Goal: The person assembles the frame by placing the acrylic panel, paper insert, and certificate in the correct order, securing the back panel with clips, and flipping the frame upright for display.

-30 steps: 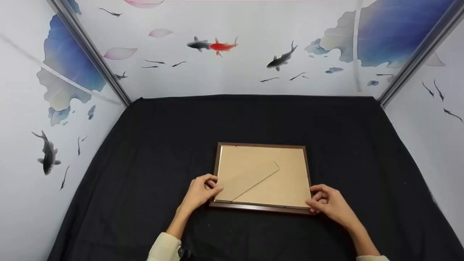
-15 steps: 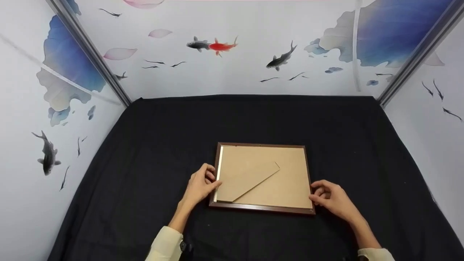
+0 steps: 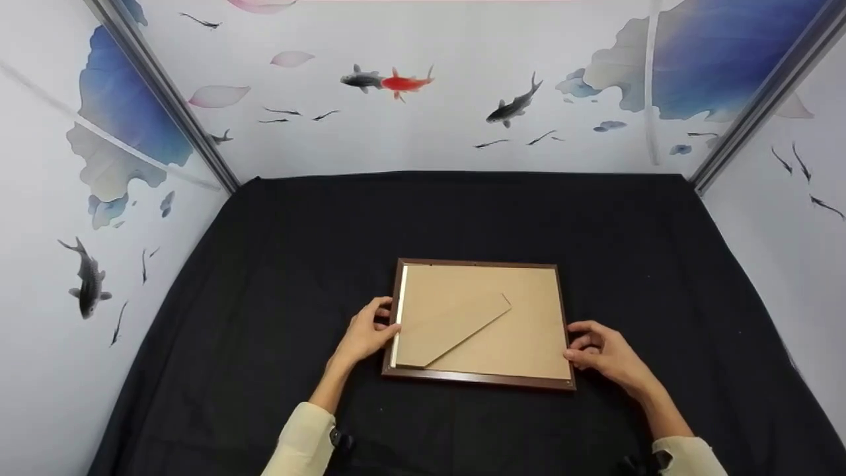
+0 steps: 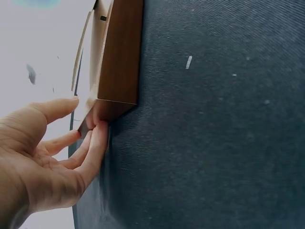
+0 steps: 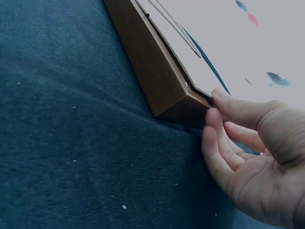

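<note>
Black cloth point(image 3: 462, 215) underlies the picture frame point(image 3: 479, 379), backing board point(image 3: 522, 344) up; left hand point(image 3: 365, 332) and right hand point(image 3: 608, 354) pinch opposite sides, so uneven lifting could tip it.

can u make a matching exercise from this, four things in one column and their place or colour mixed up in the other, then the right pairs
Column 1
1. Picture frame
2. Easel stand
3. Cloth
4. Red fish print

Column 2
A. Black in the head view, spread underneath
B. On the far wall
C. Brown-rimmed, lying back side up
D. Slanting across the backing board

Pairs: 1-C, 2-D, 3-A, 4-B
</note>
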Available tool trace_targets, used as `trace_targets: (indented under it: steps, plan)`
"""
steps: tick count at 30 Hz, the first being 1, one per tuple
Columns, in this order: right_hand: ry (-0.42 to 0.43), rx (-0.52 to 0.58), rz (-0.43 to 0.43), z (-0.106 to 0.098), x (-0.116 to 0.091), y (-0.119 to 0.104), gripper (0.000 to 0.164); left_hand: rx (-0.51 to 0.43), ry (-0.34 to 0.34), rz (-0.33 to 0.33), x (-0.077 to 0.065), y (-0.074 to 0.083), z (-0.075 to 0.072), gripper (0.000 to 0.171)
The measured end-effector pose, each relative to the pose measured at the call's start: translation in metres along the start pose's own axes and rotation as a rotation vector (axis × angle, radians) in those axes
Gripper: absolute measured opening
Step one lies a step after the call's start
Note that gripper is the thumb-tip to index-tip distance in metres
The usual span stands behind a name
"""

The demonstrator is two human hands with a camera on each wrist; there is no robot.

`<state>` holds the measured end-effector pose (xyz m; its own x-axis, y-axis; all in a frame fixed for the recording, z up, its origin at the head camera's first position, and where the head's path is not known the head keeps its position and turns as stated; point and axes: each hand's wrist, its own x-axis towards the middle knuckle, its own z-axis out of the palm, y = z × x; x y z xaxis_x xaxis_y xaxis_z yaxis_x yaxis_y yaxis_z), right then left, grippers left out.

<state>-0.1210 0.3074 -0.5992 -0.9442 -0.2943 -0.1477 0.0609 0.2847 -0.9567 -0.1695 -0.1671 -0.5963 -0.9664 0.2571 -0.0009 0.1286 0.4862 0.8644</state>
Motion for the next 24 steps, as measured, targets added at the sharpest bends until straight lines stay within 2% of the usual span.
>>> trace_targets:
  steps: [3, 7, 11, 19, 24]
  plan:
    - [-0.023, -0.010, 0.008, -0.003, 0.003, -0.002, 0.056, -0.016, -0.006, -0.019, -0.001, -0.001, 0.000, 0.053]
    - [-0.043, 0.024, 0.044, -0.007, 0.006, -0.002, 0.052, -0.074, -0.024, -0.088, 0.001, 0.002, -0.002, 0.052]
    - [-0.039, 0.055, 0.064, -0.007, 0.010, -0.004, 0.048, -0.084, -0.030, -0.135, 0.003, 0.004, -0.003, 0.053]
    - [0.031, -0.106, -0.034, -0.001, 0.014, -0.006, 0.045, -0.030, 0.038, -0.109, 0.007, 0.002, 0.000, 0.055]
    - [0.062, -0.088, -0.012, -0.005, 0.022, -0.007, 0.047, 0.024, 0.076, -0.082, 0.020, 0.004, 0.000, 0.055]
